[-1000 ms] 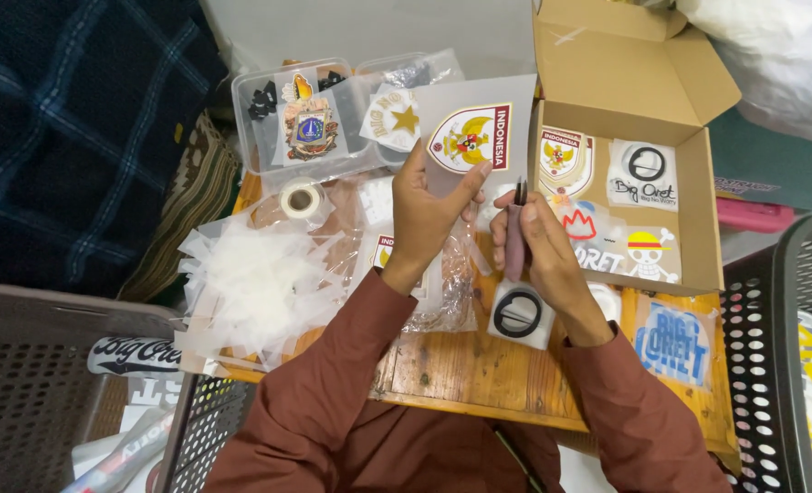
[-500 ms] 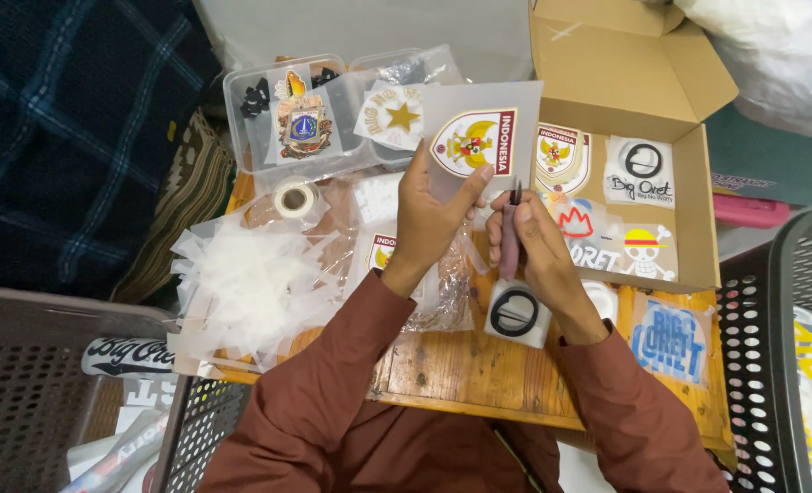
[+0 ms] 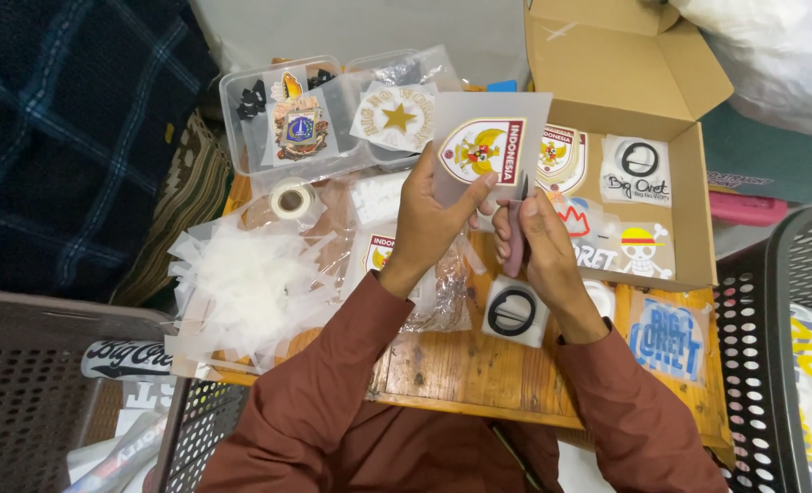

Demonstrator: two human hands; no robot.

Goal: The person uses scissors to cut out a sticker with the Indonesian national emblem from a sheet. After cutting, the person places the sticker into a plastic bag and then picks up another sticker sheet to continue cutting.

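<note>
Translucent film carries the red-and-gold shield emblem sheet that my left hand pinches by its lower edge, thumb in front and fingers behind, holding it upright just left of the open cardboard box. My right hand is closed around a small cutting tool with a pinkish handle, its dark tip touching the sheet's lower right edge, right at the box's left wall.

Judging from how things lie, the trimming or weeding of this sheet looks under way, not finished: the film around the shield is whole and broad on every side. A heap of clear plastic offcuts, well left of the box on the wooden table, suggests a good deal of work is already done. Finished pieces lie inside the box: I count one more shield emblem, one round black-ring design, one skull with a straw hat, and a red one partly hidden behind my right hand, so at least four.

Below the box sit one square piece with a black ring and one blue lettered sheet. Two clear plastic tubs, left of the box, hold at least one crest emblem and one gold star piece; the small dark bits there I cannot count. One roll of tape stands below the tubs.
</note>
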